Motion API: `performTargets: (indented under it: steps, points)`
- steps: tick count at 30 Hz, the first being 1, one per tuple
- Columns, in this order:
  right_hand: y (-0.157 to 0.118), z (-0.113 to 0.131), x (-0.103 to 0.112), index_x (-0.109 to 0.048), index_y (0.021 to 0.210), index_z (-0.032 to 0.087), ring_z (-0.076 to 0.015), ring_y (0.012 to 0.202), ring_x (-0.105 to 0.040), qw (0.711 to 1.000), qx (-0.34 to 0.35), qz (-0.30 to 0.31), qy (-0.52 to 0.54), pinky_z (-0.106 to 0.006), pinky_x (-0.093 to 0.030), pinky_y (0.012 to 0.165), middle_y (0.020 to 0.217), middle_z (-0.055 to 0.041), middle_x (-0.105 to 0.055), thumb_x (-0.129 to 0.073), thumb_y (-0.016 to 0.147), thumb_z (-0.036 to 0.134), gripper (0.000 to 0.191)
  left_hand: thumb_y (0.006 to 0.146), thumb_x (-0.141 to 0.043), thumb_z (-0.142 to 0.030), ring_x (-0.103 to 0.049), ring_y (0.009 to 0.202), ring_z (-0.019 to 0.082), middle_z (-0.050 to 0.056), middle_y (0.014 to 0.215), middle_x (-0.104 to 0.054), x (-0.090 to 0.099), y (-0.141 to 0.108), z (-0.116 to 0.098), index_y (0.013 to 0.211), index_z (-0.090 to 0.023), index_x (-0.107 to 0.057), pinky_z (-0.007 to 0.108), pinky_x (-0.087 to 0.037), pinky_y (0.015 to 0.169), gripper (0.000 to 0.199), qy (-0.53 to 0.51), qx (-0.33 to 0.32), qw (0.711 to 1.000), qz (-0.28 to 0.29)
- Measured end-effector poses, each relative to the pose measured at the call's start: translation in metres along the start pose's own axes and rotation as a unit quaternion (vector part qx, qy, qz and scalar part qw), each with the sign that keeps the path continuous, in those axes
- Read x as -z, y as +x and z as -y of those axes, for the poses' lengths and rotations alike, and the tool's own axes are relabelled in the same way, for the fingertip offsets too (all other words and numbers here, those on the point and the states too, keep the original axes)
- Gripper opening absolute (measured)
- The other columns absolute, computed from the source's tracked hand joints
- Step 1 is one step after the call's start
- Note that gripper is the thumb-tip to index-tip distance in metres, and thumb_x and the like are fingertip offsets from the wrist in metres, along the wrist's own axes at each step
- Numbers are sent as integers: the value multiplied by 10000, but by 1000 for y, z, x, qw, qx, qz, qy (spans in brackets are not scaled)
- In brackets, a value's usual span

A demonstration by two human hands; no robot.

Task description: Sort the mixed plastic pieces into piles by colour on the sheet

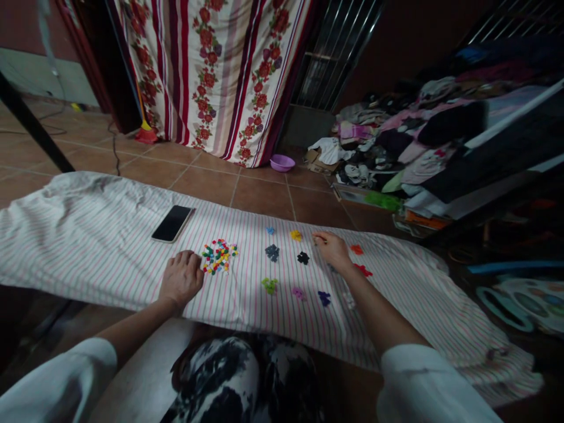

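the multicoloured pile (219, 256) of small pieces is spread loosely on the striped cloth (247, 305) of the table and is taken here as the landmark. no clear long axis is shown by the pile, and the single pieces are too small for theirs to be told.

the left hand (182, 276) is set at the pile's left edge, with the pile lying just off its fingers to the right; its fingers are bent, but whether anything is gripped cannot be told. the right hand (329, 249) is placed well to the pile's right, so the left is the nearer. its fingertips are held narrow, and whether a piece is pinched there cannot be told.

between the pile and the right hand, the blue heap (270, 230), yellow heap (296, 235), dark grey heap (272, 253) and black heap (303, 258) are seen. right of the pile and closer to the body, the light green heap (269, 286), pink heap (299, 294) and navy heap (324, 298) are laid. the orange heap (356, 249) and red heap (363, 270) are found farthest right of it. the phone (173, 224) is rested to the pile's far left side.
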State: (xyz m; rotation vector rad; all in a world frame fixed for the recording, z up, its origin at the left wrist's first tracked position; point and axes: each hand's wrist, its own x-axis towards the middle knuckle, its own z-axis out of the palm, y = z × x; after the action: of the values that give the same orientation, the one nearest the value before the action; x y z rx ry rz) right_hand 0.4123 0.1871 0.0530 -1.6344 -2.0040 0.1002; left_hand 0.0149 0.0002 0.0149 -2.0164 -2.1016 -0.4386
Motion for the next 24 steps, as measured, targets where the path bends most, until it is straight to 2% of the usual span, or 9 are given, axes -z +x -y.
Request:
performTargets:
  steps: [6, 13, 18, 24]
  points:
    - [-5, 83, -37, -740, 949, 188, -193, 919, -655, 984, 140, 91, 63, -326, -493, 876, 974, -77, -723, -497, 803, 97, 298, 836, -430, -246, -530, 963, 271, 114, 1005, -612, 0, 0, 0, 936, -175, -582, 406, -381, 804, 195, -7, 7, 1000, 2]
    - [-25, 160, -75, -726, 994, 160, -171, 951, -642, 960, 192, 171, 113, -291, -471, 887, 1001, -86, -711, -506, 847, 73, 279, 837, -439, -240, -526, 967, 275, 109, 994, -610, -1, 0, 1, 932, -175, -576, 408, -376, 805, 179, -13, 6, 1000, -2]
    - [-37, 190, -94, -724, 1007, 172, -159, 953, -631, 943, 226, 211, 128, -274, -461, 888, 997, -75, -702, -515, 859, 78, 273, 838, -443, -239, -525, 974, 274, 117, 1015, -606, -1, 1, 1, 929, -172, -574, 413, -378, 811, 174, -18, 10, 1000, -4]
    - [-42, 206, -103, -730, 994, 201, -158, 939, -618, 939, 225, 229, 120, -268, -454, 874, 967, -58, -679, -510, 869, 76, 282, 837, -445, -233, -525, 962, 276, 119, 982, -599, 2, 1, 1, 909, -175, -581, 418, -376, 803, 165, -34, 5, 999, 4]
